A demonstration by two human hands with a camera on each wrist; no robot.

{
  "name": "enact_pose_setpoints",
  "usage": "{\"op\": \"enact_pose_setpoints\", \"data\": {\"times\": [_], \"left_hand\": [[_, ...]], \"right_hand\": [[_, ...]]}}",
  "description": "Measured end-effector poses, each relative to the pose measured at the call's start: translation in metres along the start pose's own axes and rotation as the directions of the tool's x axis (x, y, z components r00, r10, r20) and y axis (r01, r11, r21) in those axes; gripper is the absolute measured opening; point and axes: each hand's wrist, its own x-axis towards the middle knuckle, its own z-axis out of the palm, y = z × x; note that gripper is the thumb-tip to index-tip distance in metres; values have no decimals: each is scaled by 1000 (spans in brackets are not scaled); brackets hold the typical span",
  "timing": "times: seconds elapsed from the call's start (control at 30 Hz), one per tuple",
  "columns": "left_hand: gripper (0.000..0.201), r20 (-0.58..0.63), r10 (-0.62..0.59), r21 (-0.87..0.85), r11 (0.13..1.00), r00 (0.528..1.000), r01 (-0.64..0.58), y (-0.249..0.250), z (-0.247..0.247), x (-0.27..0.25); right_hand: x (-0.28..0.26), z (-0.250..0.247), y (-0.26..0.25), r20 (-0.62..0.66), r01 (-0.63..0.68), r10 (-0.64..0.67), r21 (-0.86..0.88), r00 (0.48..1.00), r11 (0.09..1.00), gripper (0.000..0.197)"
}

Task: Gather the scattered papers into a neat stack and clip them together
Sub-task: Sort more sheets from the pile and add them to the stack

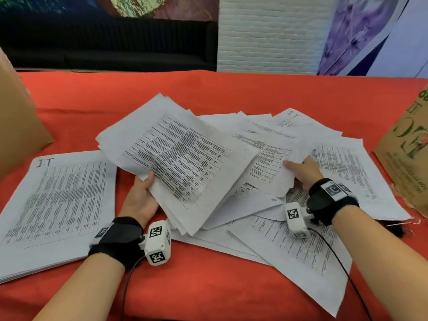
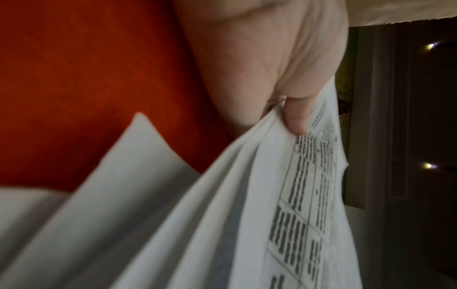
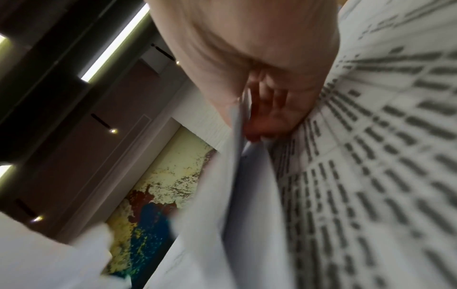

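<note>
Printed white papers lie scattered over the red tablecloth (image 1: 208, 286). My left hand (image 1: 141, 193) grips a thick bundle of sheets (image 1: 176, 156) lifted off the table at centre; the left wrist view shows the thumb (image 2: 296, 117) pinching the bundle (image 2: 247, 215). My right hand (image 1: 301, 170) pinches the edge of loose sheets (image 1: 268, 158) in the scattered pile to the right; the right wrist view shows its fingers (image 3: 267, 109) under the paper (image 3: 371, 176). A neat stack marked "IT" (image 1: 58, 205) lies at the left. A wire clip (image 1: 407, 222) lies at the right.
A brown cardboard box (image 1: 16, 126) stands at the far left and a printed paper bag (image 1: 410, 154) at the far right. More loose sheets (image 1: 301, 251) spread toward the front edge. A black cable (image 1: 335, 258) runs from the right wrist camera.
</note>
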Motion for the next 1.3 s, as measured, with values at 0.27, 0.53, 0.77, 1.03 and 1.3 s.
{"op": "enact_pose_setpoints", "data": {"times": [0.27, 0.53, 0.77, 1.03, 1.3], "left_hand": [[31, -7, -18, 5, 1000, 1000, 19, -1, 0, 5], [53, 46, -62, 355, 934, 997, 42, -10, 3, 6], [60, -36, -15, 300, 953, 999, 25, -9, 3, 8], [80, -20, 48, 252, 967, 999, -41, -8, 5, 6], [45, 106, -64, 293, 956, 992, 31, -9, 4, 2]], "right_hand": [[-3, -2, -2, -93, -12, 60, 448, 994, 894, 39], [-14, -3, 8, 21, -143, 162, 595, 987, 791, 14], [-32, -14, -3, 41, -48, 27, 768, 999, 638, 19], [-63, 24, -30, 232, -42, -72, 454, 970, 890, 31], [-122, 82, -3, 662, -279, 141, 107, 736, 954, 23]]}}
